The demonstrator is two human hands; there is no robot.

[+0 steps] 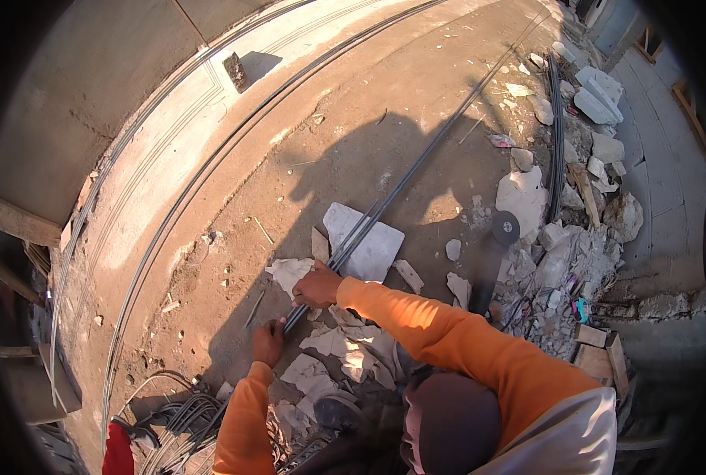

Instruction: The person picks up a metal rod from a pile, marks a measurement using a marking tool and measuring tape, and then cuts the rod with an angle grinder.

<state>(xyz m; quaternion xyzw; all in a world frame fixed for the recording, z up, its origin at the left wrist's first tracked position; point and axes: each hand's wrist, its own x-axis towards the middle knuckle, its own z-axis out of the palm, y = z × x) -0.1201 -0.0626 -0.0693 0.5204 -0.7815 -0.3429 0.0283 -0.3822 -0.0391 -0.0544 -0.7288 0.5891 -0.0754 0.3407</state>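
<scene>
My left hand (267, 342), below an orange sleeve, is closed around a bundle of long, thin dark metal rods (353, 241) that runs diagonally over the dirt. A little farther up the bundle, my right hand (317, 286) also grips it. Beneath the rods lie a pale flat slab (373, 249) and broken plaster pieces (337, 356). A dark rounded shape (452, 419) at bottom centre is too unclear to name.
More long rods (171, 214) curve along the left. Rubble (559, 269) lines the right, with a dark disc (506, 227) and boards (594, 364). Coiled wire (175, 423) and a red item (117, 451) are lower left. A small block (233, 70) stands top left.
</scene>
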